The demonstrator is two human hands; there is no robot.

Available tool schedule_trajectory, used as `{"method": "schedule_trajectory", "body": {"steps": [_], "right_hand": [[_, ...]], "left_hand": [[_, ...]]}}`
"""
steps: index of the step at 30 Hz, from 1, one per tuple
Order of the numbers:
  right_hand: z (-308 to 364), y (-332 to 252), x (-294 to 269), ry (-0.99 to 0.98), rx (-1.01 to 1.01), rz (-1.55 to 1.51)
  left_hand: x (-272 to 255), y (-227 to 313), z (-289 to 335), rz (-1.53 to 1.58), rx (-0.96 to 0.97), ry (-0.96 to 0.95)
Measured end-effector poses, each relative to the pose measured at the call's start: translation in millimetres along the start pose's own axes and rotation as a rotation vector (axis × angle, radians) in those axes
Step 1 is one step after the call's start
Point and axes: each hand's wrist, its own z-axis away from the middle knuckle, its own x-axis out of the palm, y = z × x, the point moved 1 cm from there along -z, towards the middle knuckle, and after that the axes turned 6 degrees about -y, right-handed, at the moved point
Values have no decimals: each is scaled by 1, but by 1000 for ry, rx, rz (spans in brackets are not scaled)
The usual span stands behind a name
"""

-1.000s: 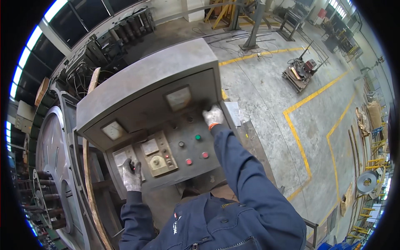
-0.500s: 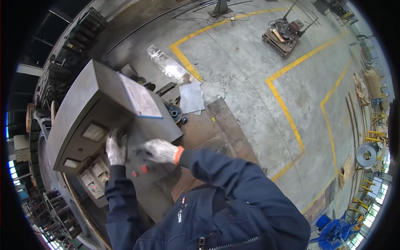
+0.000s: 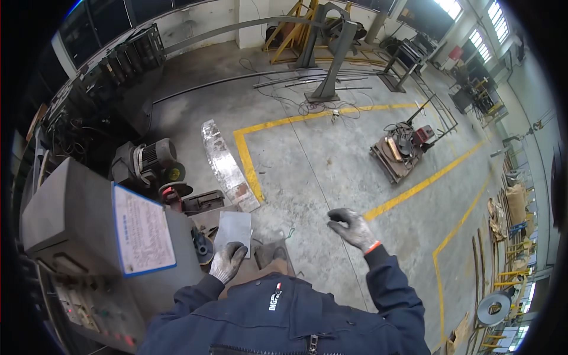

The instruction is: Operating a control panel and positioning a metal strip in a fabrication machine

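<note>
My left hand [image 3: 226, 264], in a white knit glove with dark grey fingertips, hangs low in front of my body. It overlaps the lower edge of a pale flat sheet [image 3: 235, 228]; whether it touches the sheet I cannot tell. Its fingers are loosely bent, with the thumb apart. Farther right, my right hand [image 3: 353, 230] is held out over the concrete floor in a matching glove with an orange cuff. Curved fingers stand apart from the thumb, with nothing between them. At my left is the grey machine cabinet [image 3: 80, 213] bearing a blue-edged notice board [image 3: 144, 231].
Beyond the cabinet sit a motor [image 3: 155, 155] and a long shiny metal strip [image 3: 223, 164] on the floor. Yellow lines [image 3: 245, 157] mark the concrete. A loaded cart [image 3: 397, 148] stands ahead right; a grey post stand [image 3: 332, 62] rises at the back.
Both hands have left the cabinet's control panel and moved right. My view has swung up and away from the cabinet, which now lies farther left; the back wall has come into sight.
</note>
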Motion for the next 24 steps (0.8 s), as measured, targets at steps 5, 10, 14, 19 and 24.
{"method": "schedule_trajectory", "body": {"steps": [5, 10, 14, 19, 24], "right_hand": [[-38, 287, 1, 225, 420, 78], [-58, 466, 55, 215, 689, 21], [-157, 566, 29, -109, 832, -23], [-539, 734, -38, 168, 576, 127], [-1078, 456, -86, 127, -361, 51]], "left_hand": [[88, -134, -264, 588, -316, 42], [22, -154, -509, 543, -221, 162], [-74, -117, -716, 688, -211, 402], [-125, -161, -992, 832, 59, 723], [-187, -148, -1125, 826, -162, 644]]}}
